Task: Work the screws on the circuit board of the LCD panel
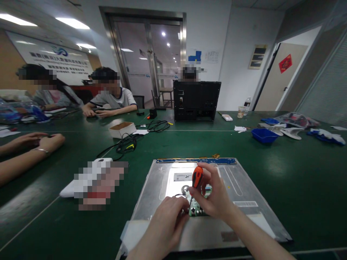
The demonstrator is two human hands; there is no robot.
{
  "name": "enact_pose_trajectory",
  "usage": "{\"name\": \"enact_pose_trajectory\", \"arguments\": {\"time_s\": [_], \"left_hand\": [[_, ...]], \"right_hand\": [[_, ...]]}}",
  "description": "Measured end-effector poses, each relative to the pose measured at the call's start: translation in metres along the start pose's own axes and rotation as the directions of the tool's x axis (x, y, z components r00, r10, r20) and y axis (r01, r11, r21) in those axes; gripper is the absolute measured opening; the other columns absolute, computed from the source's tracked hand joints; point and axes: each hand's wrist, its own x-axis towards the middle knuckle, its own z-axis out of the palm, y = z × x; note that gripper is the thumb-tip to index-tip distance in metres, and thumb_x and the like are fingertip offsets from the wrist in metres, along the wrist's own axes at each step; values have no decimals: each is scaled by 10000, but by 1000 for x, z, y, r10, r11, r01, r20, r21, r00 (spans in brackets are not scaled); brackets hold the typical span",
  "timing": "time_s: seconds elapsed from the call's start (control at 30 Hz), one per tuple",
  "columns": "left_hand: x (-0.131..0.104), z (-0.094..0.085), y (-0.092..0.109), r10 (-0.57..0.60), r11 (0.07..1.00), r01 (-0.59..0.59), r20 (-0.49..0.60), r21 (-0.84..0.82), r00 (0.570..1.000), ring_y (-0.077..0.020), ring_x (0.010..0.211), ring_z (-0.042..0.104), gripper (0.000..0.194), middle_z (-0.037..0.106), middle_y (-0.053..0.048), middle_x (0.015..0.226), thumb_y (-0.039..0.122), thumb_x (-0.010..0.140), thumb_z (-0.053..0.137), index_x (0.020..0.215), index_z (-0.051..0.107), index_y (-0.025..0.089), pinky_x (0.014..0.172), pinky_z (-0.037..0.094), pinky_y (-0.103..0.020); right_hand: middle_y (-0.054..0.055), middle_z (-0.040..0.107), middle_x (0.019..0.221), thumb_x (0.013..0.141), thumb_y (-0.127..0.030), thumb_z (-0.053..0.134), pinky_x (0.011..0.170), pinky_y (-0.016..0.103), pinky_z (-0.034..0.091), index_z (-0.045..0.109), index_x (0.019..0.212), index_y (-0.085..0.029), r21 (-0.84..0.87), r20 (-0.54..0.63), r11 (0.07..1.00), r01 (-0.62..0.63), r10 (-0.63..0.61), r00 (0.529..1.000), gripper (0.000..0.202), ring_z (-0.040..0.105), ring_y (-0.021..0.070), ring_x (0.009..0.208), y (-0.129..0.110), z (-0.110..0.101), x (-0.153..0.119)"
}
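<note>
A flat metal-backed display panel (151,195) lies before me on the green table, with a blue circuit strip (195,161) along its far edge. On its middle sits a small green circuit board (199,209). My right hand (214,191) grips a screwdriver (197,176) with an orange and black handle, shaft pointing down at the board. My left hand (170,216) is beside the shaft at the board's left edge, fingers curled together; whatever they pinch is hidden.
A black monitor housing (197,101) stands across the table. Further about are a blue tray (264,135), gloves (326,136), a small box (122,129), black cables (127,144) and a white object (81,180). Another person's hands (46,142) are at left; more people sit beyond.
</note>
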Motion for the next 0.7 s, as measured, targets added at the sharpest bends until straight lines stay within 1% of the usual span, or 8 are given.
{"name": "enact_pose_trajectory", "arguments": {"time_s": [0.07, 0.17, 0.4, 0.7], "left_hand": [[0, 1, -1, -2, 1000, 2, 3, -10, 1000, -224, 760, 592, 152, 662, -53, 822, 85, 828, 475, 880, 564, 197, 661, 402, -303], [-1, 1, -1, 11, 1000, -11, -3, -15, 1000, -220, 758, 594, 157, 664, -48, 824, 86, 844, 468, 890, 561, 204, 666, 400, -299], [-2, 5, -4, 53, 999, -53, -55, 4, 997, -218, 745, 590, 179, 648, -42, 810, 66, 822, 463, 893, 544, 209, 641, 386, -288], [-2, 5, -4, 60, 998, -60, -39, -2, 997, -230, 769, 598, 174, 663, -54, 844, 83, 850, 461, 929, 552, 209, 655, 397, -302]], "right_hand": [[-53, 594, 737, 860, -167, 610, 404, 174, 430, 363, 1326, -307, -13, 0, 1000, 27, -27, 1000, 545, 535, 91, 475, -1, 0, 0], [-54, 581, 733, 869, -172, 605, 408, 177, 436, 362, 1334, -305, -15, -9, 999, 31, -31, 999, 541, 533, 92, 479, -1, 0, 1], [-37, 597, 762, 870, -176, 606, 395, 165, 411, 351, 1354, -275, -25, 2, 998, 50, -50, 999, 557, 526, 86, 479, 4, 3, -3], [-30, 595, 761, 893, -205, 591, 402, 176, 403, 348, 1361, -258, -91, 4, 990, 105, -105, 994, 529, 520, 90, 481, 2, 0, 0]]}}
